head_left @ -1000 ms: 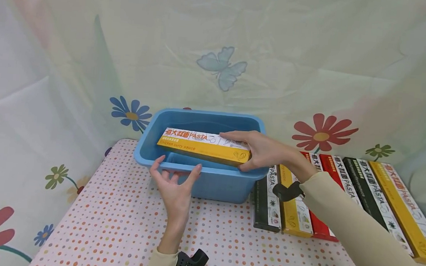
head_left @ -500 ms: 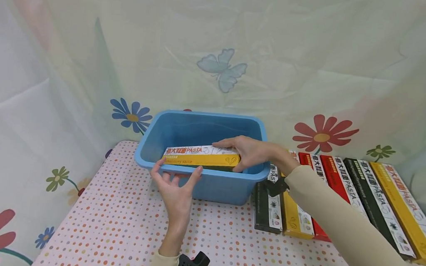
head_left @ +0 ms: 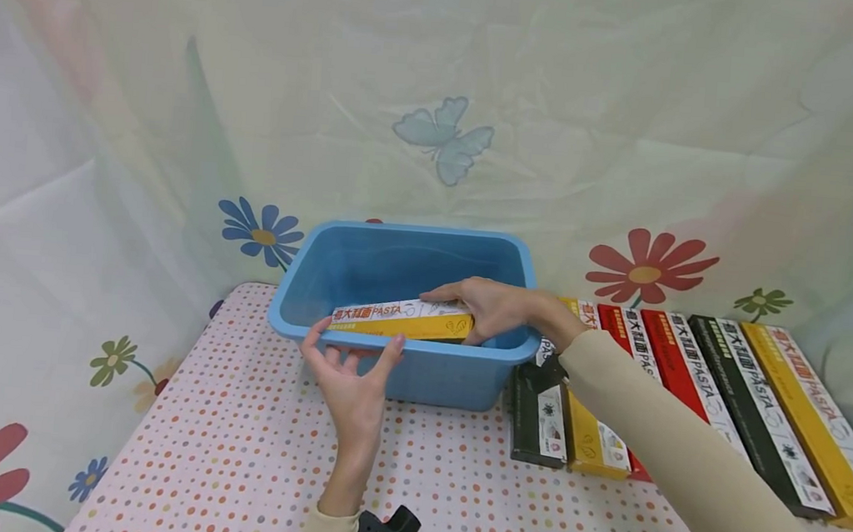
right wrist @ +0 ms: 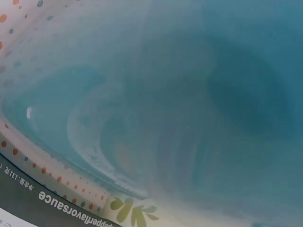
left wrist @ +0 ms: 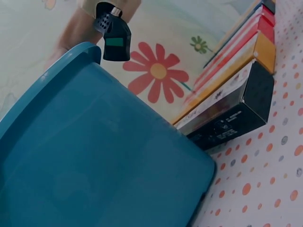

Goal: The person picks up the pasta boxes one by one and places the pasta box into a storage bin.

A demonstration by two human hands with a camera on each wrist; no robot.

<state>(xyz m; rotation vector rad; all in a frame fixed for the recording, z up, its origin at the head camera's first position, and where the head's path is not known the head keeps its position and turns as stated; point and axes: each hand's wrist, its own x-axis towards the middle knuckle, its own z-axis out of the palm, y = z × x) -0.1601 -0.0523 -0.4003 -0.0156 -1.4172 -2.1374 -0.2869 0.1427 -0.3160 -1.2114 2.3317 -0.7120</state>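
Observation:
A blue plastic tub (head_left: 433, 379) stands on the table in the head view. Inside it, toward the near wall, lies a yellow and white pasta box (head_left: 407, 325), its lower edge hidden by the rim. My right hand (head_left: 498, 307) reaches over the tub's right side and grips the box's right end. With thumb and index finger at the top, my left hand (head_left: 352, 390) holds the near rim at left of centre. The tub's outer wall (left wrist: 109, 151) fills much of the left wrist view. Blurred blue tub surface (right wrist: 189, 94) covers most of the right wrist view.
To the right of the tub, several pasta boxes lie side by side, among them a black box (head_left: 537, 429), a red box (head_left: 690, 358) and a yellow box (head_left: 799, 404) at the far right. A flowered curtain (head_left: 257, 119) hangs behind the dotted tablecloth (head_left: 233, 434).
My right hand has lowered the yellow pasta box deeper into the tub and slightly to the left. The left hand stays at the near rim.

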